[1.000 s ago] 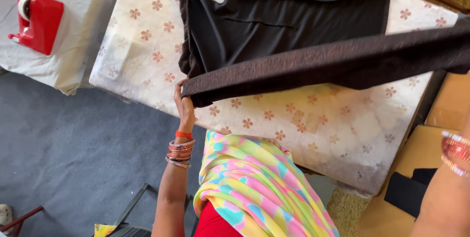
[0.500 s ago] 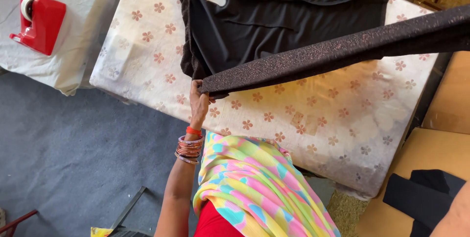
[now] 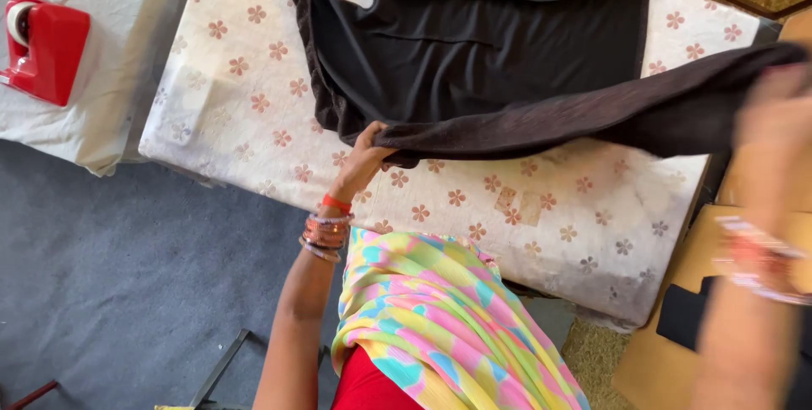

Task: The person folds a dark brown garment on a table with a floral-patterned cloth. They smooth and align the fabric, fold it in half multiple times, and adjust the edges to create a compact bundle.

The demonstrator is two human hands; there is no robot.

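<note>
The right hand is badly blurred, so its grip on the dark cloth strip cannot be made out, and its forearm runs off the near edge. The black garment is cut by the far edge. The red tape dispenser is clipped at the left edge

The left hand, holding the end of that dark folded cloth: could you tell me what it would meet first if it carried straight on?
Probably the black garment spread on the flowered table cover: the left hand points up-table toward it, though depth is unclear.
</note>
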